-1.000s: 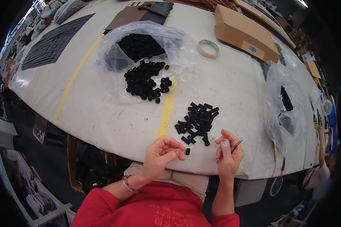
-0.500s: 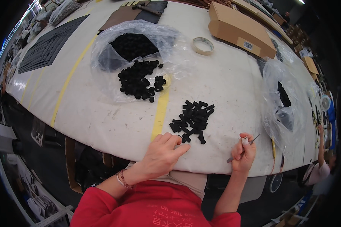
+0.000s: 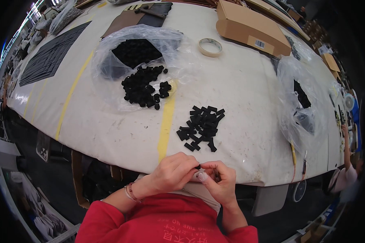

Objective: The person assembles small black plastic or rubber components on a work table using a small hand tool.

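At the table's near edge my two hands meet, closed, fingertips almost touching. My left hand (image 3: pixel 172 172) pinches a small black piece (image 3: pixel 198 167), mostly covered by the fingers. My right hand (image 3: pixel 221 180) has thumb and forefinger up against that piece, and the thumb tip is wrapped in something whitish. A thin metal tool (image 3: pixel 217 175) shows only as a dark sliver inside the right fingers; its type is unclear. Just beyond the hands lies a loose pile of short black strips (image 3: pixel 202 126). Farther left, small rounded black pieces (image 3: pixel 141 87) spill from a clear plastic bag (image 3: pixel 103 69).
A tape roll (image 3: pixel 210 47) lies near a cardboard box (image 3: pixel 251 28) at the back. Another clear bag (image 3: pixel 286 97) is on the right, beside a yellow-handled tool (image 3: pixel 293 152). Dark sheets (image 3: pixel 52 52) lie far left. Another person's arm (image 3: pixel 346 146) reaches in at far right.
My right hand has moved left to meet my left hand, and its metal tool is now mostly hidden. A small black piece now shows between the fingertips. The view has shifted slightly.
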`<action>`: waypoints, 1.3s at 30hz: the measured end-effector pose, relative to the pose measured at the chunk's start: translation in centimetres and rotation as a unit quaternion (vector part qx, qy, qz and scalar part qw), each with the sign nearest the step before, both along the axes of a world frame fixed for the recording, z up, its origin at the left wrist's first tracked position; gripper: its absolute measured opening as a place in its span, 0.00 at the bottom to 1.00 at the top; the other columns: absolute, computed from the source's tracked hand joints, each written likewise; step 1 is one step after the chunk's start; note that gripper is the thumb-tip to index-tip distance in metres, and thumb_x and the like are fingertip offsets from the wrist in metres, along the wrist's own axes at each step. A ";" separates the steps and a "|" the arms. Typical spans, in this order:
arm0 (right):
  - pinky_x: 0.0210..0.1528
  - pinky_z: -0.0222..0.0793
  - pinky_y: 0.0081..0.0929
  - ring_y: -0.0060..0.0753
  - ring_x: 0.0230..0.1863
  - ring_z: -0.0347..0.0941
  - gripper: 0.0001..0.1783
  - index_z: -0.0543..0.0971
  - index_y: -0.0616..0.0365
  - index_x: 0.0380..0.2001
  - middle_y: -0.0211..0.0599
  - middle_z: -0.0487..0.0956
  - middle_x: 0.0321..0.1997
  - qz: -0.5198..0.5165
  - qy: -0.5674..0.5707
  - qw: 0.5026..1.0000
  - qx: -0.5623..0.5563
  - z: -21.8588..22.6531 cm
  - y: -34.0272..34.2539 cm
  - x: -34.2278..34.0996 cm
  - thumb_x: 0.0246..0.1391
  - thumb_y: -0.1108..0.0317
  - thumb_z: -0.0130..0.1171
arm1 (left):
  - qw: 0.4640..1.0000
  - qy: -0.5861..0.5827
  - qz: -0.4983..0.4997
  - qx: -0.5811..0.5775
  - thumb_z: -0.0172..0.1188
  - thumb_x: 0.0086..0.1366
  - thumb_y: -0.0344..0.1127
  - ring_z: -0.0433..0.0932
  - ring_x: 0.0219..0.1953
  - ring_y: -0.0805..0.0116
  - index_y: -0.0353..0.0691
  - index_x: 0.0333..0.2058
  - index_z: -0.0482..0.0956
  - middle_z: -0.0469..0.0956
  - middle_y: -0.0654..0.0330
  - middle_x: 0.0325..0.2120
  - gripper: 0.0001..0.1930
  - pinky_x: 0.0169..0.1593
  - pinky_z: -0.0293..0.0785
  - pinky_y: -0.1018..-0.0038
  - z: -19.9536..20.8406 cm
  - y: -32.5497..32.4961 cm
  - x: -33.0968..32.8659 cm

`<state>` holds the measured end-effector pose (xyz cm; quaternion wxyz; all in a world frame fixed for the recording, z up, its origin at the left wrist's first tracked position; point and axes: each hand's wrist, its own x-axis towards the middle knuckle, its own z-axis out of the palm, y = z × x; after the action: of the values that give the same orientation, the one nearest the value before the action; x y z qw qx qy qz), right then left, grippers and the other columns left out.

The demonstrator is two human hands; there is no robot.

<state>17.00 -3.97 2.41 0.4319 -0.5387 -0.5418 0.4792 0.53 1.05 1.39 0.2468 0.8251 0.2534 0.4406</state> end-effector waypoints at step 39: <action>0.17 0.63 0.19 0.29 0.14 0.68 0.14 0.73 0.63 0.33 0.35 0.73 0.16 -0.030 -0.136 0.952 0.272 0.6 1.3 -2.0 0.37 0.80 0.58 | 0.924 -0.188 -0.119 -0.310 0.41 0.59 0.20 0.74 0.38 0.70 0.29 0.49 0.58 0.70 0.53 0.39 0.18 0.40 0.72 0.79 -0.4 -1.3 -0.8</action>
<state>14.99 -2.67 3.04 0.4984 -0.4773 -0.6888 0.2222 -0.25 -0.25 1.00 0.5844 0.6331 0.2262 0.4545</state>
